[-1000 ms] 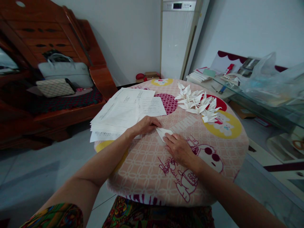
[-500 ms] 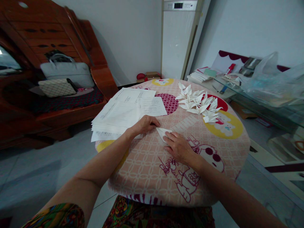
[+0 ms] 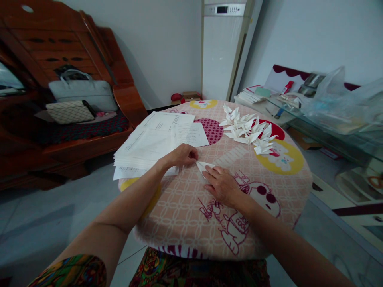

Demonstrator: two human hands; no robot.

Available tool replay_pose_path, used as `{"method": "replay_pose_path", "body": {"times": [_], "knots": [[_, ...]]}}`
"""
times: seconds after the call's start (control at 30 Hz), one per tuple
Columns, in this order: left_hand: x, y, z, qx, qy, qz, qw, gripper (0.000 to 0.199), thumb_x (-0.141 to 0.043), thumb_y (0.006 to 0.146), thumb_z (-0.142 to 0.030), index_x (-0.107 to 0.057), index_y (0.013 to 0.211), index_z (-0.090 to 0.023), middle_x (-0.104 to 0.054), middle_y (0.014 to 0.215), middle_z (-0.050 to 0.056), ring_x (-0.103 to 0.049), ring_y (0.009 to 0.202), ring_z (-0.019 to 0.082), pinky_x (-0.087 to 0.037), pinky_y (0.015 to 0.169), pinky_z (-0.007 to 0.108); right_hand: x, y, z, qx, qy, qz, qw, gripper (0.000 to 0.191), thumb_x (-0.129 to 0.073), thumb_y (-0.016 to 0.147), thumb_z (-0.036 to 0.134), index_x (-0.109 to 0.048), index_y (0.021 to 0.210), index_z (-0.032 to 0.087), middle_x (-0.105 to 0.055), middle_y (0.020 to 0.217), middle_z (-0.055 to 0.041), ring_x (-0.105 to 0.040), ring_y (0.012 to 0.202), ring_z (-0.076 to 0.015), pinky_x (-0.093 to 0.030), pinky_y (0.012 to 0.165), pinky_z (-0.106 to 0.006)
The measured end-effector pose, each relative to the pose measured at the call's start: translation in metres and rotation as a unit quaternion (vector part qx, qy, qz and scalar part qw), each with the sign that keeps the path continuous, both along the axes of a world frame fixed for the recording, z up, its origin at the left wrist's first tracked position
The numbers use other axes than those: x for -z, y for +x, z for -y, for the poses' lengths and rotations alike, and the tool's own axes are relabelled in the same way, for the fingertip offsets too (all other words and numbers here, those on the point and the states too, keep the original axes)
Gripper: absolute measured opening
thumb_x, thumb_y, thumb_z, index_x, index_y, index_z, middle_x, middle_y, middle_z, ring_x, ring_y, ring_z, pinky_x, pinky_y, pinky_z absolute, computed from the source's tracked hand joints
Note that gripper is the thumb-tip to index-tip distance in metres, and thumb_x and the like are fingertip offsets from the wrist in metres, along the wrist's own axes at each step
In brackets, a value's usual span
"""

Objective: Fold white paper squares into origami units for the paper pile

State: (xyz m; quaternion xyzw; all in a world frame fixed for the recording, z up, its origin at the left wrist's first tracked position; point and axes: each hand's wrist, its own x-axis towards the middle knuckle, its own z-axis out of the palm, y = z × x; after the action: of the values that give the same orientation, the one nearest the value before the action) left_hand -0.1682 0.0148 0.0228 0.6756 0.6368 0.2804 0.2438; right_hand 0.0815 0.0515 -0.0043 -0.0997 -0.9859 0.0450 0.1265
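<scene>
A small white folded paper, pointed at its left end, lies on the cloth-covered table. My left hand is closed, with thumb and forefinger pinching the paper's left tip. Over its right part my right hand holds it down, the fingers bent and covering that end. Several folded white paper cranes sit clustered beyond my right hand. Left of my hands is a stack of printed paper sheets, and a smaller printed sheet sticks out from its right side.
On the right stands a glass-topped table with a plastic bag and papers. A wooden bench at left carries a grey handbag and a quilted pouch. A tall white cabinet-like unit stands behind the table.
The view has shifted slightly. Both hands stay on the folded paper, in nearly the same pose; the cranes and the sheets look the same.
</scene>
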Motion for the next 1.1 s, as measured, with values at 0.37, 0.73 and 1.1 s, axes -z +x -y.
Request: {"method": "replay_pose_path", "body": {"times": [0.37,0.73,1.1], "knots": [[0.02,0.029,0.006,-0.205,-0.083,0.336,0.916,0.025,-0.069,0.058,-0.005,-0.061,0.08,-0.014,-0.061,0.057,-0.005,-0.057,0.046,0.008,-0.047,0.047,0.018,0.01,0.003,0.001,0.011,0.006,-0.016,1.0,0.045,-0.054,0.094,0.033,-0.053,0.136,0.015,-0.051,0.145,-0.0157,-0.047,0.124,-0.0326,-0.044,0.098,-0.05],[0.022,0.043,0.012,-0.313,-0.04,0.387,0.866,0.019,-0.065,0.065,-0.003,-0.058,0.08,-0.013,-0.062,0.061,-0.003,-0.063,0.051,0.01,-0.056,0.054,0.022,0.009,0.003,0.002,0.013,0.016,-0.007,1.0,0.046,-0.053,0.095,0.032,-0.052,0.137,0.013,-0.05,0.146,-0.0162,-0.047,0.124,-0.0332,-0.045,0.098,-0.049],[0.008,0.044,0.027,-0.07,0.228,-0.095,0.966,0.031,-0.046,0.092,-0.017,-0.063,0.118,-0.015,-0.065,0.125,0.013,-0.06,0.119,0.023,-0.049,0.104,0.039,0.011,0.001,0.003,0.01,0.025,-0.013,1.0,0.044,-0.054,0.095,0.032,-0.054,0.134,0.012,-0.052,0.143,-0.0178,-0.048,0.122,-0.0331,-0.046,0.097,-0.05]]}}
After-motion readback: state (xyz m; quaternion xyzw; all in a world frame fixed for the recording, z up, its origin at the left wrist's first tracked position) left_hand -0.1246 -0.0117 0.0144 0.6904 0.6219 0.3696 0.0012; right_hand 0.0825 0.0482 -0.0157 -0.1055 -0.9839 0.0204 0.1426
